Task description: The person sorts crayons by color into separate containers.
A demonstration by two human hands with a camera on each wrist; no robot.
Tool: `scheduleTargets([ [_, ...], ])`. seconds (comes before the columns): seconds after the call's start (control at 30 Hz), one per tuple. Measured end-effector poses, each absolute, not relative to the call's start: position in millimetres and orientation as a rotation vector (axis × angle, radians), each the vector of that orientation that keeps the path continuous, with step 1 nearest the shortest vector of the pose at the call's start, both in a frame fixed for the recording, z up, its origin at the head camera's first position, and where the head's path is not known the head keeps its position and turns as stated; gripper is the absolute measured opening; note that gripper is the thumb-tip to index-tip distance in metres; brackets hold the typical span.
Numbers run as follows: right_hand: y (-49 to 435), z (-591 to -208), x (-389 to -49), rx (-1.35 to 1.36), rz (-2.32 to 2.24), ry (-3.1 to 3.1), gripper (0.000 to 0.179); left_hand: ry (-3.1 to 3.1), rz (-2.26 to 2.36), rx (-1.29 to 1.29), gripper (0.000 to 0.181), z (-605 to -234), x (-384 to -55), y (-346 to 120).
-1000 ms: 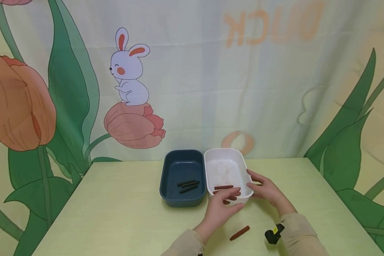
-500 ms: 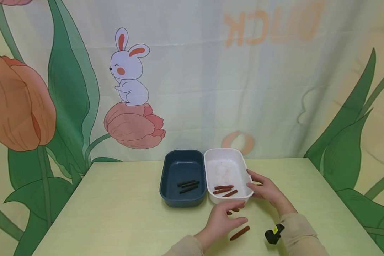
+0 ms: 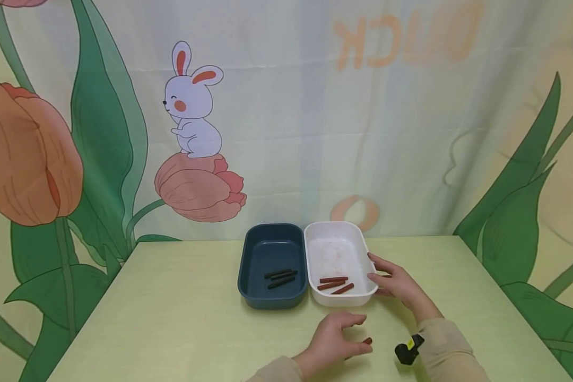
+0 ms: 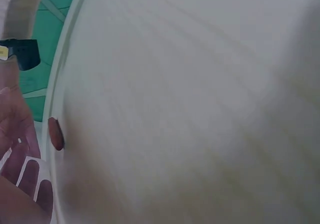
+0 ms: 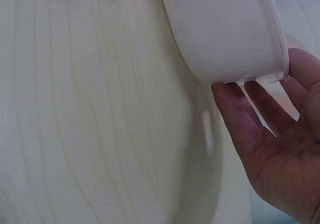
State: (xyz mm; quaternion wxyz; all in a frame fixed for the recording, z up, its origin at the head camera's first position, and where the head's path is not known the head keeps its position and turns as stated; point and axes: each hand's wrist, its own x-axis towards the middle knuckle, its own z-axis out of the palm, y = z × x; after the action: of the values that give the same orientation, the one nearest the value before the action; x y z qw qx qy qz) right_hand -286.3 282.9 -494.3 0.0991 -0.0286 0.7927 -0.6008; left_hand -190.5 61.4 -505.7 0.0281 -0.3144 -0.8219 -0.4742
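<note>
My left hand point(image 3: 331, 339) is low over the table, thumb and fingers spread apart around a reddish-brown crayon point(image 3: 367, 340) lying there. Most of that crayon is hidden behind the thumb in the head view; in the left wrist view the crayon point(image 4: 56, 133) shows apart from the fingers. With my right hand point(image 3: 401, 289) I hold the right side of a white container point(image 3: 336, 301), and in the right wrist view the thumb is at its rim and the fingertips lie against its wall. Three reddish-brown crayons point(image 3: 333, 279) lie inside it.
A dark blue container point(image 3: 273, 303) stands directly left of the white one, with three blackish crayons point(image 3: 281, 282) in it. Both stand near the back of the pale table point(image 3: 172, 318). Behind hangs a printed curtain point(image 3: 286, 106). A black device point(image 3: 407, 353) is at the right wrist.
My left hand has moved back from over the white container, down toward the loose crayon on the table. The right hand has stayed on the container.
</note>
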Motion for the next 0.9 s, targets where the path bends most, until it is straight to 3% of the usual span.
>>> scheduleTargets([
  [0.43,283,-494,-285,-0.104,-1.775,2.342,0.069,-2.628,-1.231,-0.924,0.047,-517,-185,61],
  [0.9,283,-494,-286,-0.084,-1.762,2.357,0.061,-2.668,-1.122,-0.952,0.04,-523,-188,61],
])
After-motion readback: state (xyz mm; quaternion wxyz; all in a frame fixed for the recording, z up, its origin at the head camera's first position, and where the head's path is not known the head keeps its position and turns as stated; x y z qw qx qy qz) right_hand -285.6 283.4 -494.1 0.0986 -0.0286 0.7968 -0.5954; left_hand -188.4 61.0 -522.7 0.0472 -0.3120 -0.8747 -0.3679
